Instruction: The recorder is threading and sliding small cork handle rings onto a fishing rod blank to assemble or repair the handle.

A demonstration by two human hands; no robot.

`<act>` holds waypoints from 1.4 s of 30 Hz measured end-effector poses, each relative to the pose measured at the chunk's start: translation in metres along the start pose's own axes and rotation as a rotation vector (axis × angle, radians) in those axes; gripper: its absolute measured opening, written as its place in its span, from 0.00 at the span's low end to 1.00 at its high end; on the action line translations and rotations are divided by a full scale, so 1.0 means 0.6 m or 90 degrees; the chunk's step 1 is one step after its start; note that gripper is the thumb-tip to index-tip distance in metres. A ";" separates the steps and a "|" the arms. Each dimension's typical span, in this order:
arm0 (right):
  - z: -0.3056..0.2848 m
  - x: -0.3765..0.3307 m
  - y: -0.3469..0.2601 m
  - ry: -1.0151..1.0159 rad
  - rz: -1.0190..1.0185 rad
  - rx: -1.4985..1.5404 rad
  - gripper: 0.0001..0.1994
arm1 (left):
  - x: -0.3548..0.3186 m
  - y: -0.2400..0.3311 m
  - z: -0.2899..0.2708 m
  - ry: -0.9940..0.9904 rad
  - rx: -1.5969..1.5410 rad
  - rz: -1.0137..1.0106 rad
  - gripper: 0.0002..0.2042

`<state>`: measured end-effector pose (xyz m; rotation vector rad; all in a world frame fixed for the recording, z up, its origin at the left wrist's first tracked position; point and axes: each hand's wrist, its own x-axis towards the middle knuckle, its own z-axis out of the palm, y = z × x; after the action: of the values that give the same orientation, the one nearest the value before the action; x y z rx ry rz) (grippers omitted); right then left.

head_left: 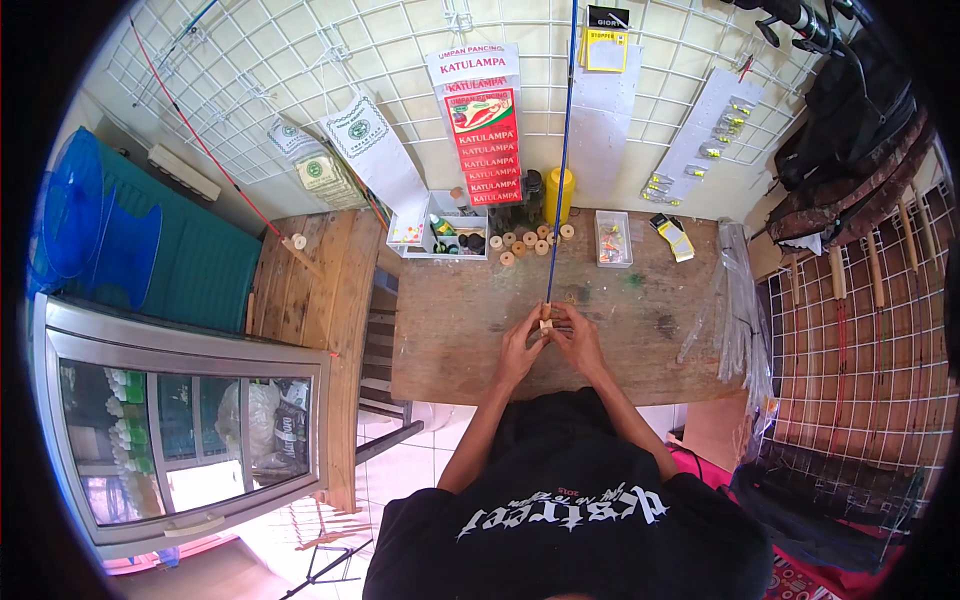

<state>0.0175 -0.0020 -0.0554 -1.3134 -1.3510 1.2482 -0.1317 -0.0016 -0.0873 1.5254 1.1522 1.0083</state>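
Observation:
In front of me, over the near part of the table, my left hand (521,348) and my right hand (578,343) meet at the lower end of a thin blue fishing rod (562,170). Between my fingertips is a small pale cork ring (546,325) at the rod's butt, just below a browner cork section (547,310). The fingers of both hands are closed around this end. From there the rod rises away from me, nearly straight, past the wall grid. Several loose cork rings (530,239) lie farther back on the table.
Behind the rings stand a yellow bottle (559,196) and a white divided box (455,243) of small bottles. A clear-lidded box (613,240) sits to the right. Plastic sleeves (733,300) hang over the wooden table's (450,340) right edge. A glass-fronted cabinet (190,430) stands left.

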 end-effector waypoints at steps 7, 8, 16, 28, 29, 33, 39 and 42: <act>-0.005 0.005 0.016 -0.003 -0.025 0.003 0.22 | 0.010 0.002 -0.008 -0.042 0.006 -0.004 0.30; -0.004 0.006 0.018 0.001 -0.006 0.011 0.21 | 0.012 0.004 -0.008 -0.042 0.006 -0.004 0.30; 0.005 0.008 0.031 0.033 0.030 0.014 0.18 | 0.012 -0.009 -0.007 -0.038 -0.053 -0.031 0.33; 0.003 0.006 0.022 0.042 0.026 -0.014 0.16 | 0.021 -0.022 -0.012 -0.057 -0.093 -0.049 0.27; 0.003 0.006 0.021 0.038 0.033 0.000 0.16 | 0.021 -0.022 -0.012 -0.057 -0.093 -0.049 0.27; 0.003 0.007 0.014 0.034 0.048 0.014 0.17 | 0.022 -0.021 -0.014 -0.063 -0.090 -0.077 0.26; -0.011 0.013 0.021 0.001 0.035 0.043 0.14 | 0.023 -0.014 -0.017 -0.051 -0.063 -0.082 0.27; -0.037 0.038 0.088 0.123 0.095 0.027 0.12 | 0.029 0.000 -0.014 -0.063 -0.050 -0.095 0.28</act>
<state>0.0448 0.0201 -0.1063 -1.4864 -1.1020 1.2076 -0.1362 0.0170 -0.0844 1.3894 1.1261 0.8584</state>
